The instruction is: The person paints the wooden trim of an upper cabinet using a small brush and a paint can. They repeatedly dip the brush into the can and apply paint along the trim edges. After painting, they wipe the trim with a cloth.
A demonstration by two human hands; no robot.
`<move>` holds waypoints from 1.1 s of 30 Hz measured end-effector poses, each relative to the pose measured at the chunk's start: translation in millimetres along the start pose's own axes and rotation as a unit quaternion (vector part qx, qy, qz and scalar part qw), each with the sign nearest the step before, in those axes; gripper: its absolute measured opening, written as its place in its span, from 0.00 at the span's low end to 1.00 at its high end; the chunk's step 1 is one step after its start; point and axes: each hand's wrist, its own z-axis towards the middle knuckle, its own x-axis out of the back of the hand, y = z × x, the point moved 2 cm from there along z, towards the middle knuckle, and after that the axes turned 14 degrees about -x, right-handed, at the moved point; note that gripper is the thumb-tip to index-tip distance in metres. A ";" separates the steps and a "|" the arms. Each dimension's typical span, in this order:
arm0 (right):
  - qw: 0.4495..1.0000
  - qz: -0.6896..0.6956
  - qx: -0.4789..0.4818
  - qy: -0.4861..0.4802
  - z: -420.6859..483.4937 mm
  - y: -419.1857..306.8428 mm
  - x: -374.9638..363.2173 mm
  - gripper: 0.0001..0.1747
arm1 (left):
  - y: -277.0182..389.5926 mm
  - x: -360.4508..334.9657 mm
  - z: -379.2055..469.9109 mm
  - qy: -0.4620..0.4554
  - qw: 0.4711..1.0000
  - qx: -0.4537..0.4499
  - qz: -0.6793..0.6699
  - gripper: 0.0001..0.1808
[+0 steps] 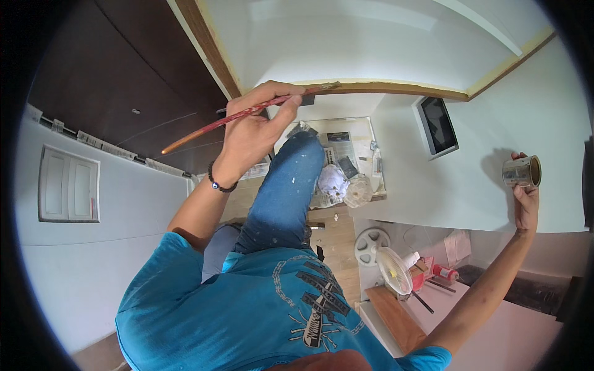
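My left hand (pixel 253 127) holds a thin paintbrush (pixel 218 123) with a red and orange paint-spotted handle. Its bristle tip lies at the brown wooden trim (pixel 390 88), which has a pale yellow, tape-like edge along a white recessed panel (pixel 334 51). Raised at the far right, my right hand (pixel 526 204) grips a small metal tin (pixel 522 171) with fingers and thumb around its side. The tin's opening faces right and shows a brownish inside; how much it holds cannot be told. A pale wall (pixel 468 185) is behind the tin.
Below me lie newspapers (pixel 341 143), a white crumpled plastic bag (pixel 333 181) and a clear plastic one (pixel 358 191). A white fan (pixel 394 270) stands lower right beside a wooden board (pixel 394 320) and a red bottle (pixel 445 272). Dark brown panels (pixel 125 60) fill the upper left.
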 end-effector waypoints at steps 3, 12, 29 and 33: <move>1.000 -0.012 0.001 0.000 -0.6 1.5 2.5 0.59 | -0.3 -10.7 5.0 -0.012 1.000 -0.007 -0.008 0.08; 1.000 0.004 0.016 -0.022 -0.4 5.6 6.5 0.55 | -1.4 7.3 3.9 -0.040 0.997 0.006 0.059 0.08; 1.000 -0.010 0.019 0.016 2.2 1.6 -2.2 0.60 | 3.2 59.3 -13.4 -0.008 0.992 0.004 0.127 0.07; 1.000 -0.001 0.016 0.020 -0.9 2.5 1.6 0.60 | 7.0 70.0 -16.4 -0.007 0.991 0.006 0.135 0.07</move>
